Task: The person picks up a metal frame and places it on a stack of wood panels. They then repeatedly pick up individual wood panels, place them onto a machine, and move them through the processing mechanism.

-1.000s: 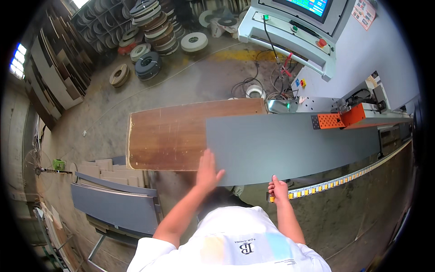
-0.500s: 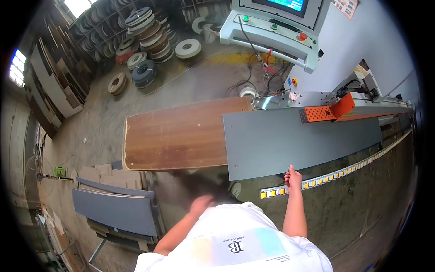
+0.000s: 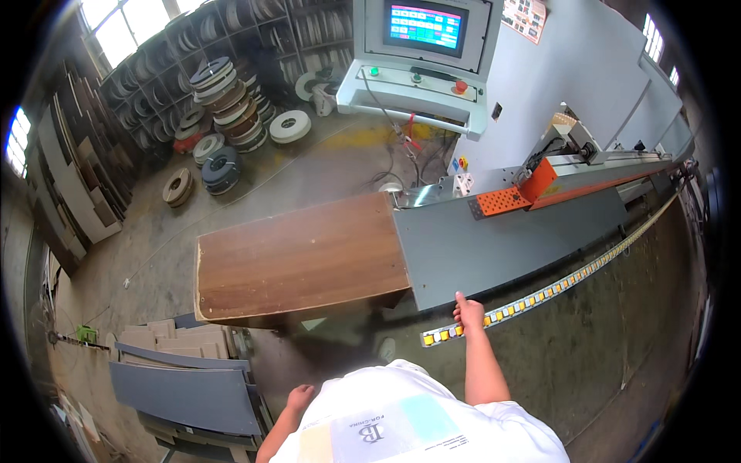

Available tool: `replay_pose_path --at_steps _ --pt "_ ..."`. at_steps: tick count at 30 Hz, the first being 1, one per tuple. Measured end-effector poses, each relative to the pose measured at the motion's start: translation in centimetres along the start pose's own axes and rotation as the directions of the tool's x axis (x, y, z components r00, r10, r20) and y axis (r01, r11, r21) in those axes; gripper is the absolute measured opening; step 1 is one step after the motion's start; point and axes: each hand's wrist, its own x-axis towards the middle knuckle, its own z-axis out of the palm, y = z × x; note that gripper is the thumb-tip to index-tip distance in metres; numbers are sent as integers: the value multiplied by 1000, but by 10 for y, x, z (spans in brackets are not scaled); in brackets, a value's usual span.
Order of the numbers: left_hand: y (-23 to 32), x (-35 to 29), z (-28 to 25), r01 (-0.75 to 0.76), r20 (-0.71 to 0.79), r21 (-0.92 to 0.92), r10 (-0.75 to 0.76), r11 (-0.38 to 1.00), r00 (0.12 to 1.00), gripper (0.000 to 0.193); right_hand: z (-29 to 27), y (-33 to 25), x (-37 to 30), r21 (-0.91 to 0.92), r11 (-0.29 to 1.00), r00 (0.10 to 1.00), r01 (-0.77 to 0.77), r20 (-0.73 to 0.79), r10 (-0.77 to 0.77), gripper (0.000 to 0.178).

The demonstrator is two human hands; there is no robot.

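Note:
A long grey panel (image 3: 494,243) lies flat along the machine's feed side, its left end beside the brown wooden table (image 3: 301,258). My right hand (image 3: 468,312) grips the panel's near edge close to its left corner, thumb on top and fingers below, partly hidden. Low at my left side is my left hand (image 3: 301,397), loosely curled, with nothing visible in it and touching no panel. Over the panel's far side sits an orange perforated guard (image 3: 502,202) on the machine's beam.
A roller rail (image 3: 532,299) with yellow and white rollers runs along the near side. Stacked grey panels (image 3: 185,397) stand at lower left. The control console (image 3: 417,92) rises ahead; edge-band rolls (image 3: 220,170) sit on the floor at far left. Cables hang beneath the console.
The grey panel has slid right, off the brown table's top, with my right hand still at its edge. My left hand has drawn left and back. The view has turned a little.

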Motion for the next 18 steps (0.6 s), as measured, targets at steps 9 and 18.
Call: replay_pose_path --at_steps 9,18 --pt "6 -45 -10 2 -29 -303 -11 953 1000 41 93 30 -77 -398 896 957 199 274 -91 44" --pt "-144 -64 -48 -7 -126 -964 -435 265 891 56 147 101 -148 -489 661 730 570 670 -135 36"
